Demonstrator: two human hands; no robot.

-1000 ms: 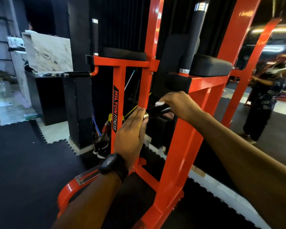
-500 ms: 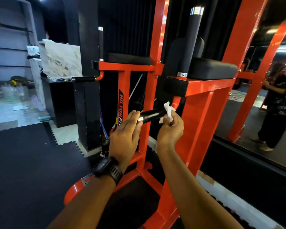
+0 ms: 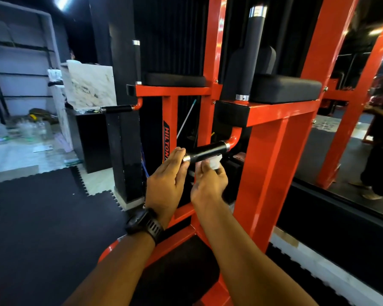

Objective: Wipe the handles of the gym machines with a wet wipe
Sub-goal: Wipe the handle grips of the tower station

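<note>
**gymrat22:** what's where?

**mopguy:** left grip (image 3: pixel 165 184) is loose, straight fingers touching the chrome end of the black handle (image 3: pixel 205 153). The wet wipe (image 3: pixel 215 162) is tucked just under that handle, pinched in the right grip (image 3: pixel 208 184). Orange frame (image 3: pixel 265 164) is right beside it.

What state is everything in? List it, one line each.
Left grip: fingers straight, touching the end of the near handle.
Right grip: pinches the wet wipe.
Wet wipe: bunched, held against the near handle's underside.
Far handle: untouched.
Upright handle: untouched.
</note>
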